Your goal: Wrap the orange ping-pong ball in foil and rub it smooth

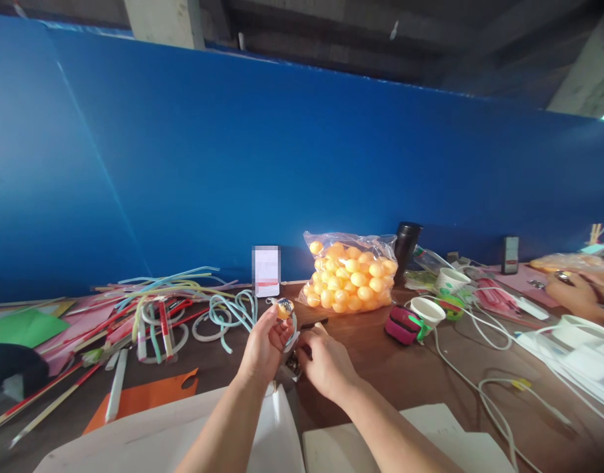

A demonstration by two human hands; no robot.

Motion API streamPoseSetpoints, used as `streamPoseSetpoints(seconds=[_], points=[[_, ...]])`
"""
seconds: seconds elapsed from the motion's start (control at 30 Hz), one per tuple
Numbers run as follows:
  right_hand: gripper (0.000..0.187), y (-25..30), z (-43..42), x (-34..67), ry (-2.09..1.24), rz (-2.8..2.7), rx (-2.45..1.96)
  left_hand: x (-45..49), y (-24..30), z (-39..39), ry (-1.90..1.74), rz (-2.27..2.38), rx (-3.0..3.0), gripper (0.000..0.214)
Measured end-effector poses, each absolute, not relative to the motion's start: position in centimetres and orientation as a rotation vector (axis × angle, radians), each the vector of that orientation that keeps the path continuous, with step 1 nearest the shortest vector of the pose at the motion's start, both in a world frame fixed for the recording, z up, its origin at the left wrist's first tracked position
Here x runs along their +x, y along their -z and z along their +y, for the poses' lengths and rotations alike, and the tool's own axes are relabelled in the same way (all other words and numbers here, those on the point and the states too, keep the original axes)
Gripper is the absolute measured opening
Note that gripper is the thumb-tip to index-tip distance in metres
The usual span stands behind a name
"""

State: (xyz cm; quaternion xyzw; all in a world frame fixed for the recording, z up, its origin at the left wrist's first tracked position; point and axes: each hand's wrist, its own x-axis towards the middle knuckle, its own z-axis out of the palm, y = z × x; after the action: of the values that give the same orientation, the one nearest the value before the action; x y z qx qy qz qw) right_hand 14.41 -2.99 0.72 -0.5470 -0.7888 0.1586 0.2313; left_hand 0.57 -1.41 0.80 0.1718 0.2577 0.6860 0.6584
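Raised over the table, my left hand (pixel 268 340) pinches a small orange ball (pixel 285 307) with a shiny, dark and silvery patch on its upper side. My right hand (pixel 326 361) is low beside it, fingers curled down at a cluster of small shiny metallic pieces (pixel 293 362). What those fingers hold, if anything, is hidden. A thin black stick-like item (pixel 314 324) shows just behind the right hand; I cannot tell whether the hand touches it. Beyond both hands stands a clear plastic bag of orange balls (pixel 351 279).
A phone (pixel 267 272) leans on the blue partition (pixel 302 157). Tubes and sticks (pixel 169 309) crowd the left. A purple pouch (pixel 402 325), paper cups (pixel 427 310), a black bottle (pixel 408 249) and white cables (pixel 484 387) lie rightward. Another person's hand (pixel 572 289) shows far right.
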Motion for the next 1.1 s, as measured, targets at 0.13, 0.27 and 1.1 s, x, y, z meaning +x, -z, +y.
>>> streamPoseSetpoints(seconds=[0.13, 0.27, 1.1], points=[[0.015, -0.8, -2.6, 14.8, -0.530, -2.079, -1.468, 0.6, -1.0, -1.5, -1.554, 0.583, 0.394, 0.009], [0.015, -0.9, -2.3, 15.1, -0.673, -2.005, -1.397, 0.6, -1.1, -1.5, -1.551, 0.567, 0.394, 0.009], [0.019, -0.4, -3.0, 14.6, -0.684, -2.095, -1.404, 0.6, -1.0, -1.4, -1.554, 0.595, 0.386, 0.008]])
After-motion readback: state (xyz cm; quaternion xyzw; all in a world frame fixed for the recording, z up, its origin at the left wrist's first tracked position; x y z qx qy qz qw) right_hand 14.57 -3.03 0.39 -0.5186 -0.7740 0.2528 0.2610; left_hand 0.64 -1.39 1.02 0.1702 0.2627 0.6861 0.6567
